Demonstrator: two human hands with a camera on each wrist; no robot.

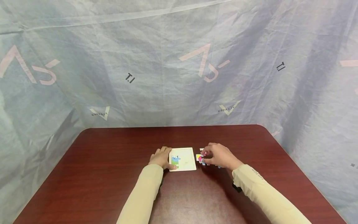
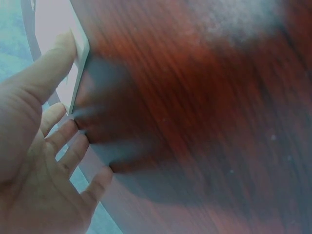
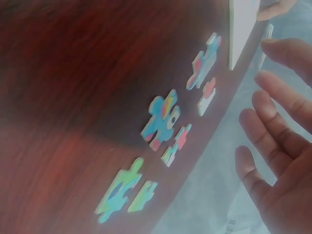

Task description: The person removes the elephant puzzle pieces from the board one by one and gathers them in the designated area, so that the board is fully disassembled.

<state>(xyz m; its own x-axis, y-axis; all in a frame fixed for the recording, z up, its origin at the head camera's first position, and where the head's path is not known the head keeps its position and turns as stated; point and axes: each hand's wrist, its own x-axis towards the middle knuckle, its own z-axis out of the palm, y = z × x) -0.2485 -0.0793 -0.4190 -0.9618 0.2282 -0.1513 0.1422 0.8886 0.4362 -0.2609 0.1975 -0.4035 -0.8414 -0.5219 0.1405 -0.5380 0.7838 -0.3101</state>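
Observation:
A white-framed puzzle board [image 1: 186, 160] lies flat on the table, blue and green puzzle pieces [image 1: 175, 160] set along its left side. At that side rests my left hand [image 1: 160, 158], the thumb over the near-left corner and the fingers stretched along the edge. In the left wrist view the thumb [image 2: 61, 53] lies across the frame, fingertips at its edge and on the table. Right of the board, my right hand [image 1: 219, 155] pinches a puzzle piece [image 1: 199, 157] with yellow and pink on it. The right wrist view shows this piece [image 3: 266, 47] edge-on at the fingertips.
Several loose puzzle pieces lie beside and under the right hand, among them a blue one with an eye [image 3: 163, 122] and a green-and-blue one [image 3: 118, 190]. The dark red wooden table [image 1: 112, 161] meets a grey printed sheet [image 1: 156, 77] at its back and sides.

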